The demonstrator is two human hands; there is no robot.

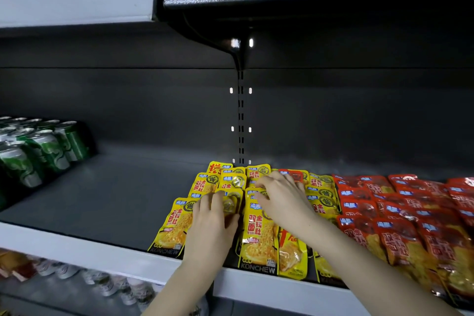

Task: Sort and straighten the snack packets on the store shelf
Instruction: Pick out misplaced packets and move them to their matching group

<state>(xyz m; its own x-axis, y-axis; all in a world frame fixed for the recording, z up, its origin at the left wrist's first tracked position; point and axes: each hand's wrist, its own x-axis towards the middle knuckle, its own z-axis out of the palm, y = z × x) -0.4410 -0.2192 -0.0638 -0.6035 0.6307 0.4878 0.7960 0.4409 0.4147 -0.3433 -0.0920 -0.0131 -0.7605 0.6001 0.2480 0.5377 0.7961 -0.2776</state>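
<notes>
Left hand [213, 223], right hand [282, 197] released, flat on yellow packets [259, 236]; risk shoving slick row off shelf [115, 200], 6 o'clock.

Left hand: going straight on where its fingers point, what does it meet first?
Probably more yellow packets farther back in that row; the left hand rests on the same pile. Behind them is the dark back panel. Depth is unclear.

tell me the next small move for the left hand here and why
Probably slide the left hand onto the front-left yellow packet and turn it square. It lies tilted, its lower corner at the shelf's front lip, while the neighbouring packet lies straighter.
</notes>
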